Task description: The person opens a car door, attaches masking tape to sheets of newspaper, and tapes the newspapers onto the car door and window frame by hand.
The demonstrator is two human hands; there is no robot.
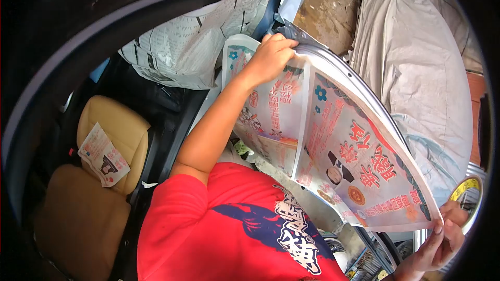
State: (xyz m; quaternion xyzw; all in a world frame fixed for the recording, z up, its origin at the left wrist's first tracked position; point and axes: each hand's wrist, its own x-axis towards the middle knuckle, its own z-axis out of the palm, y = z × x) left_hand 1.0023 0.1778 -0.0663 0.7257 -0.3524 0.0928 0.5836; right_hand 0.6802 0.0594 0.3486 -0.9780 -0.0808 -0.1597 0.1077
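A large printed newspaper sheet (333, 140) with red characters and blue flowers spreads along a curved metal door frame (364, 86). My left hand (271, 57), its fingers closed, holds the sheet's upper edge against the frame. At the lower right, my right hand (437, 242) pinches the sheet's far corner between thumb and finger. Beside its fingertips is a round ring (471, 195) with a yellow printed inner face. Whether the hand also bears the ring is unclear.
Newsprint (177, 47) covers a panel at upper left. Inside the car, a tan seat (112, 112) carries a printed leaflet (104, 155). A grey cloth cover (401, 57) drapes something large beyond the door. Stained ground (328, 10) shows at the top.
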